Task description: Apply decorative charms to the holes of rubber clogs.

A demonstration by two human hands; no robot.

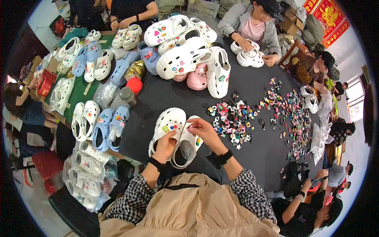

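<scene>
A pair of white clogs lies in front of me on the black table, toes away from me. My left hand is closed at the inner edge of the left white clog, which has several small colourful charms on its toe. Over the right white clog, my right hand pinches its fingertips together near the toe. Whatever is between them is too small to make out. A few charms show on that clog's outer side.
Loose charms spread in piles to the right. White and pink clogs are stacked ahead. Blue and white clogs, a jar and bagged clogs stand left. Across the table a person handles white clogs.
</scene>
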